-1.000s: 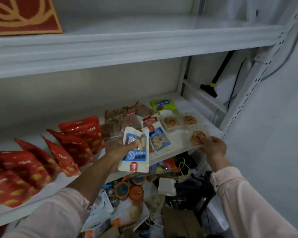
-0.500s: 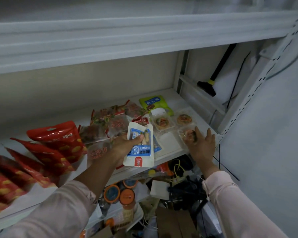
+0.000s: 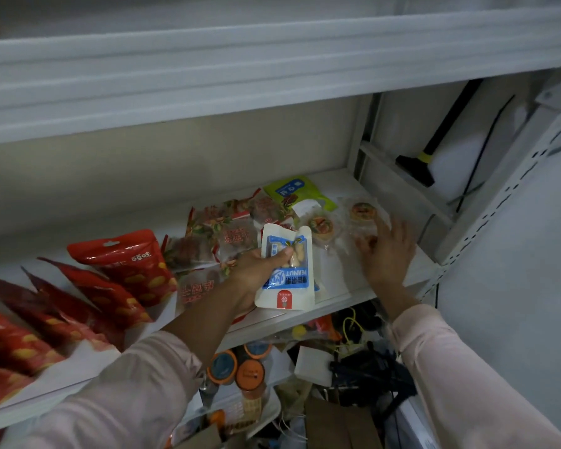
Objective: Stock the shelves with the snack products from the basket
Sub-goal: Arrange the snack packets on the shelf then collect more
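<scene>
Looking down from the head camera, you see your left hand [image 3: 253,277] grasping a white and blue peanut packet [image 3: 287,273], the thumb across its front and the fingers behind. The packet is held upright over the front part of the middle shelf [image 3: 344,296], with its print upside down. Your right hand [image 3: 386,254] is released, the fingers spread, and it rests on a clear wrapped snack [image 3: 363,233] at the right end of the same shelf. Just beyond lie round snacks in clear wrap [image 3: 320,225] and a green packet [image 3: 297,189]. Left of the peanut packet are clear bags with red print [image 3: 230,238], and farther left red bags [image 3: 127,264] lean on each other. Under the shelf stand cups with orange lids [image 3: 250,372].
</scene>
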